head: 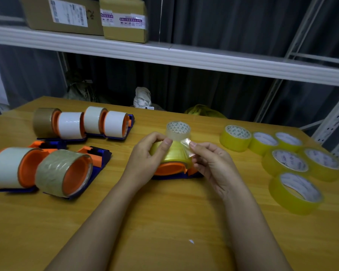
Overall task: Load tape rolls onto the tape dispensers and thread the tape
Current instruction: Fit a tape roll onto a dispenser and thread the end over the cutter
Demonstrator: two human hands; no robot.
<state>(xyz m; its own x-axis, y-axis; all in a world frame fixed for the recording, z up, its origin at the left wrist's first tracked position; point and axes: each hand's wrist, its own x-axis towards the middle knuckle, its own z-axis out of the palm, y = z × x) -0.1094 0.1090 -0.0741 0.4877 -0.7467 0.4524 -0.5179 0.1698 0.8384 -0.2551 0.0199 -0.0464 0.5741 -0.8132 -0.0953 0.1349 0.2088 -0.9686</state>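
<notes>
The dispenser (176, 172) being loaded (orange hub on a blue base) lies on the wooden table (164, 222) at centre, between the two hands. A yellow tape roll (170, 153) is seated on its hub. The left hand (145, 159) grips this roll from the left side, fingers curled over the top and thumb pressed against the roll face. The right hand (209, 161) pinches the free tape end (186, 146) between thumb and forefinger; the strip is peeled away from the roll and runs up and to the right. Just behind the hands, a clear tape roll (178, 131) stands on the table with its core opening facing up. To the right, six spare yellow rolls (294, 192) lie flat in a loose cluster, several touching their neighbours. To the left, six loaded dispensers are set in two groups: four in the rear row (82, 124), carrying one brown and three white rolls, and two in the front row (41, 171), carrying one white and one brown roll. A white shelf (184, 55) crosses above the far table edge and bears two cardboard boxes (86, 14) at upper left.
</notes>
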